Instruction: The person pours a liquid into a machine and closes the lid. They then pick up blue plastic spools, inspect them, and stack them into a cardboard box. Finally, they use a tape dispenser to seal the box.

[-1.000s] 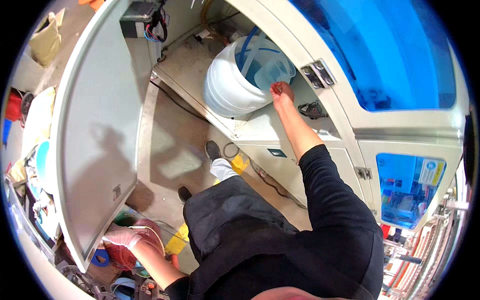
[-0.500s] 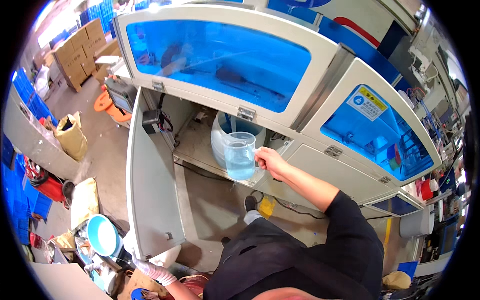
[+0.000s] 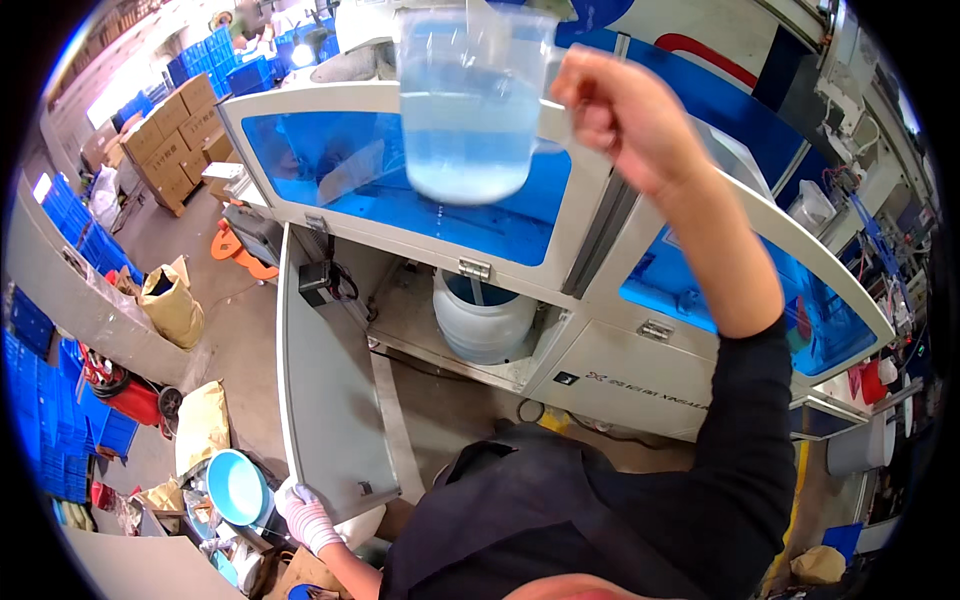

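Note:
My right hand [image 3: 625, 115] grips the handle of a clear plastic measuring jug [image 3: 470, 150], raised high in front of the machine's blue window. Light blue liquid fills a good part of the jug, and drops hang below its base. My left hand [image 3: 308, 518], in a pale glove, holds the outer edge of the open grey cabinet door [image 3: 335, 390]. Inside the cabinet stands a white plastic barrel [image 3: 485, 325] with an open top and a pale tube going down into it.
The machine's closed cabinet panel [image 3: 625, 385] is on the right. A black cable [image 3: 620, 435] lies on the floor below. To the left are a light blue basin [image 3: 238, 487], a paper sack [image 3: 172, 305], stacked cardboard boxes [image 3: 175, 140] and blue crates [image 3: 45, 420].
My right hand has lifted the jug from in front of the barrel to high before the window. The view has shifted, and my left hand appears closer in on the door's edge.

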